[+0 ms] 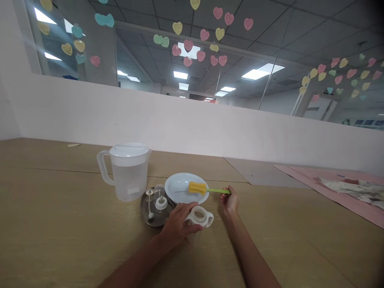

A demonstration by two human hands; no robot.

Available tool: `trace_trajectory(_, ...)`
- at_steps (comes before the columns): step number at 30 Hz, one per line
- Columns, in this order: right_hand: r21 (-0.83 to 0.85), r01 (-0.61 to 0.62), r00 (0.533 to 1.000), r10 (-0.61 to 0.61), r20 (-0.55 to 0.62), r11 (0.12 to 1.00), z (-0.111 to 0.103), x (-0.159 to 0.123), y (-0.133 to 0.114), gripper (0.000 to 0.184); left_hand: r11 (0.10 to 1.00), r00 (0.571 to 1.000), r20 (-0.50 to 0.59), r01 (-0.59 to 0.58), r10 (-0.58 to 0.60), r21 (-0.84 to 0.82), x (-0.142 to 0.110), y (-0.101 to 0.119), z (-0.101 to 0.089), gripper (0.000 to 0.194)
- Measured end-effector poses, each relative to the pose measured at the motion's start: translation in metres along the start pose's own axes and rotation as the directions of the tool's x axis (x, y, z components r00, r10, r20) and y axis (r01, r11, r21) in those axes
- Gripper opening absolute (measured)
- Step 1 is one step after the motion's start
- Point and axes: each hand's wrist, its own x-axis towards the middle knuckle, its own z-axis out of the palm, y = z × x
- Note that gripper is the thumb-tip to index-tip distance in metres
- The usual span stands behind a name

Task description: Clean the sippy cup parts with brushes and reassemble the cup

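Note:
My left hand (180, 221) grips a baby bottle (199, 215) with white side handles and an open round mouth. Its lower body is mostly faint against the table. In my right hand (230, 200) is the green handle of a bottle brush (197, 187). The brush's yellow sponge head lies over the right side of a white oval plate (177, 178). Left of the bottle, a dark round tray (145, 214) carries a clear domed cap (159, 192), a white collar ring with a teat (161, 203) and a weighted straw piece (150, 206).
A lidded plastic pitcher (131, 176) with liquid in it stands behind the tray at left. A pink mat (324, 188) with crumpled cloth (351, 188) lies at far right. A white wall (180, 124) with a window above bounds the table's back.

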Motion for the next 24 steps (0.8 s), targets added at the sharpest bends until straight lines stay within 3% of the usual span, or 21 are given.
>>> trace_trajectory(7, 0.068, -0.065, 0.996, 0.069, -0.049, 0.996, 0.002, -0.001, -0.009, 0.029, 0.991, 0.986, 0.163, 0.006, 0.016, -0.134, 0.001, 0.008, 0.005, 0.059)
trace_trajectory(11, 0.127, -0.083, 0.996, 0.084, -0.006, 0.989, 0.012, 0.009, -0.015, 0.032, 0.979, 0.99, 0.14, 0.016, 0.013, -0.205, -0.004, 0.014, 0.008, 0.058)
trace_trajectory(15, 0.187, -0.09, 0.995, 0.08, 0.06, 0.978, 0.043, 0.034, -0.03, 0.032, 0.984, 0.993, -0.06, -0.111, 0.103, -0.136, -0.003, 0.008, 0.001, 0.056)
trace_trajectory(18, 0.245, -0.068, 0.989, 0.034, 0.142, 0.967, 0.078, 0.04, -0.051, 0.032, 0.979, 0.937, -0.284, -0.188, 0.203, 0.078, 0.004, -0.006, -0.013, 0.057)
trace_trajectory(21, 0.312, -0.026, 0.977, -0.041, 0.207, 0.95, 0.108, 0.026, -0.077, 0.03, 0.96, 0.868, -0.456, -0.079, 0.199, 0.269, 0.013, -0.018, -0.025, 0.054)
trace_trajectory(24, 0.303, 0.022, 0.959, -0.106, 0.263, 0.953, 0.126, -0.001, -0.101, 0.031, 0.953, 0.809, -0.572, 0.053, 0.134, 0.3, 0.018, -0.023, -0.031, 0.049)
